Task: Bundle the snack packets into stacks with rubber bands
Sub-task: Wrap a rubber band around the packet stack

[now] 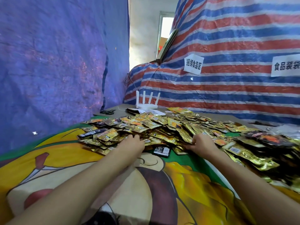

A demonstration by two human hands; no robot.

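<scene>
Reaching mid-frame, left grip [132, 142] rests on packets [162, 125] heaped on the table [65, 159]; I cannot tell its state. Right grip [200, 143] pinches packets at the heap's near edge.

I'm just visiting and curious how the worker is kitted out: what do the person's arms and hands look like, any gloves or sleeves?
Both arms are bare all the way to the bottom edge of the picture, with no sleeves in view. The left hand and right hand wear no gloves, and no watch, bracelet or band shows at either wrist.
</scene>
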